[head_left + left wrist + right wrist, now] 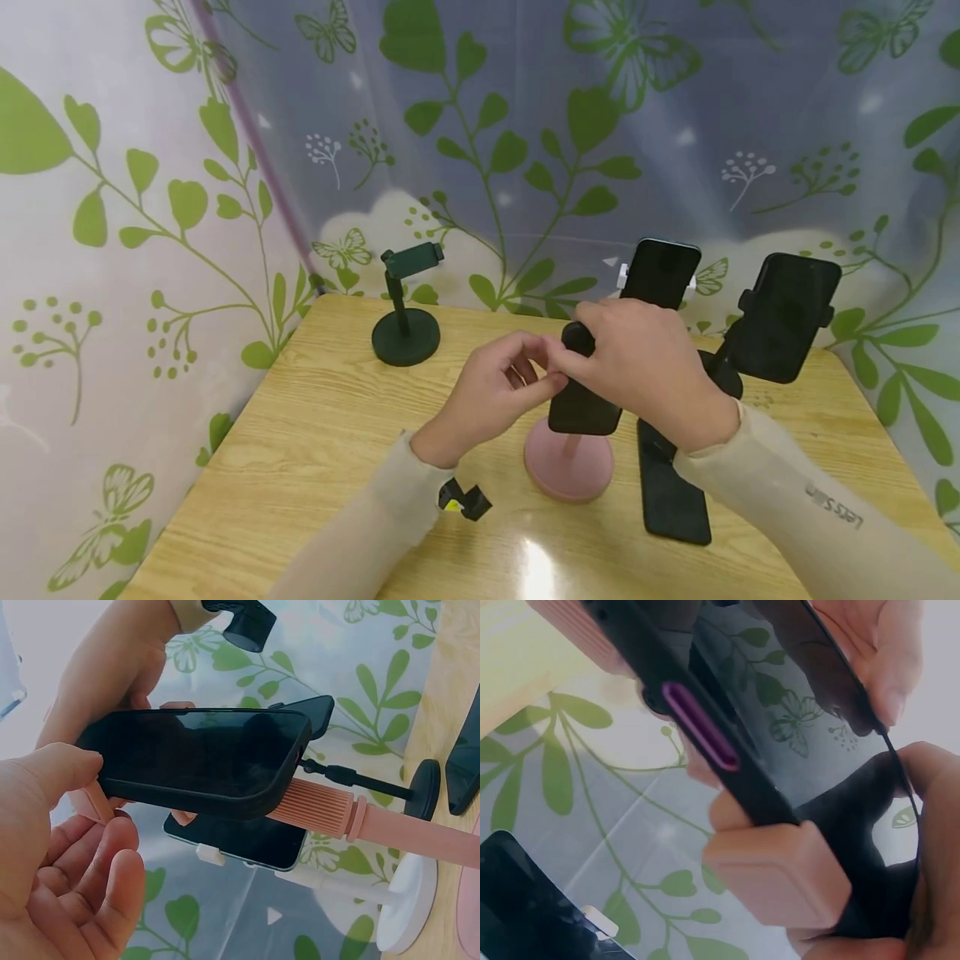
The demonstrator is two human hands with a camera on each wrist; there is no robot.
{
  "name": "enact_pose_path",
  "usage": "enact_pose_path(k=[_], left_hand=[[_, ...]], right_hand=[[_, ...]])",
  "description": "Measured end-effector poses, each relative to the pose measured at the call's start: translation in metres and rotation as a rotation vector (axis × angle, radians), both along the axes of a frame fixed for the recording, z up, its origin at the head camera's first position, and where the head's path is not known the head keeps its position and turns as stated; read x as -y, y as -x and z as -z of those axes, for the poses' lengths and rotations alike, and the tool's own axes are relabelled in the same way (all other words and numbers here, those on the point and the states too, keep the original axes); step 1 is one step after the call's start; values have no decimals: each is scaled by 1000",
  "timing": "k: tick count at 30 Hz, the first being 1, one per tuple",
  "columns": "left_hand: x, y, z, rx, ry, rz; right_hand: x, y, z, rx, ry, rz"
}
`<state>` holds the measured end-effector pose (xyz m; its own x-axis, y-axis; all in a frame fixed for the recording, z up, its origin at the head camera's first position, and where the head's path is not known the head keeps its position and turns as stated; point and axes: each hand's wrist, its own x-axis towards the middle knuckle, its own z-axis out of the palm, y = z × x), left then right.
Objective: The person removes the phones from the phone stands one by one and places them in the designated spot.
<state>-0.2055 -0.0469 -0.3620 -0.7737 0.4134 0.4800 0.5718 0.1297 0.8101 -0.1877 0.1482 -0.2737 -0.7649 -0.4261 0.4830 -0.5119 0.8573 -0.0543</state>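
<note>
Both hands work at the upper end of a pink phone stand (568,467) whose clamp bears a black-cased phone (588,408). My left hand (495,392) pinches the pink clamp end (96,802) there, its thumb lying against the phone's edge. From the other side, my right hand (648,362) grips the clamp and the phone's upper part, fingers curled behind. In the right wrist view, its fingers sit close around the blocky pink clamp jaw (776,877). Below the phone, the ribbed pink stem (315,806) shows in the left wrist view.
Behind the right hand stand a white stand with a phone (663,271) and a black stand with another phone (787,317). One dark phone (675,496) lies flat on the wooden table (322,467). Toward the back left is a dark green stand (405,337). Patterned curtains hang behind.
</note>
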Motion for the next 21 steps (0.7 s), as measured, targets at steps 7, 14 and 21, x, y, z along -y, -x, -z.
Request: enact_pose_path(k=[7,14,21], left_hand=[[-1,-1,-3,-1,8,0],[0,-3,-7,-32,59,-38],[0,-2,-13,-43,105,-43]], right_hand=[[-1,1,0,-6,0,-17],[-1,4,3,-55,-17,-21],[-1,4,5,-73,-17,-29]])
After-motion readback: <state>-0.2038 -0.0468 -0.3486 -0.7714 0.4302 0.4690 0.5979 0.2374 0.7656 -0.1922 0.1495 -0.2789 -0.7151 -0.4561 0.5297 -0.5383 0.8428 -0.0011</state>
